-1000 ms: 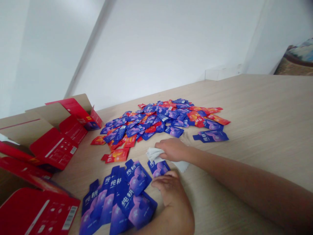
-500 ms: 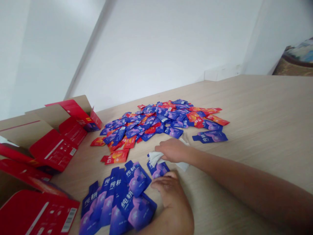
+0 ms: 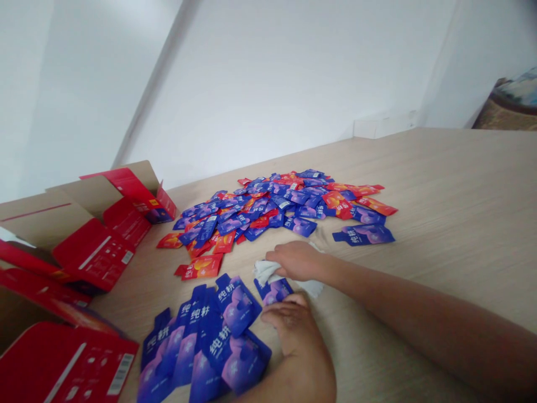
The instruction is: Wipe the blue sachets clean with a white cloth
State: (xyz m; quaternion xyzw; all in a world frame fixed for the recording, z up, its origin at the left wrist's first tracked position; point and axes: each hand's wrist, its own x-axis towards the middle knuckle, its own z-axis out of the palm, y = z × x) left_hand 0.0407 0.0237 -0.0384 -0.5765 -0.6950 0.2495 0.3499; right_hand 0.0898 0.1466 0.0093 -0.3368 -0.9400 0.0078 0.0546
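1. Far left: open red boxes [image 3: 98, 252], flaps up, running near to far. Can't see deep enough into any of them to say what's inside, sorry.
2. Next, at the near left, a fan of blue pouches [image 3: 205, 336], overlapping, printed fronts up. They're containers too, but I can't tell how full.
3. Beyond those, a single orange-red pouch [image 3: 203, 267], then the big mixed pile [image 3: 251, 212] of blue and orange-red ones at the far middle.
4. Main action: one blue pouch [image 3: 277, 291] just right of the fan, partly covered. The left hand [image 3: 293, 324] has its fingers bent over the near end; pinching or only pressing, can't tell.
5. Right hand [image 3: 296, 260] has its fingers closed on a white cloth [image 3: 266, 271], which lies over the pouch's far end. Looks like wiping to me. I'd say the next stroke calls for a steady left hand and light cloth pressure.
6. Right of that, a lone blue pouch [image 3: 364, 235] lies on the table [image 3: 440, 196].
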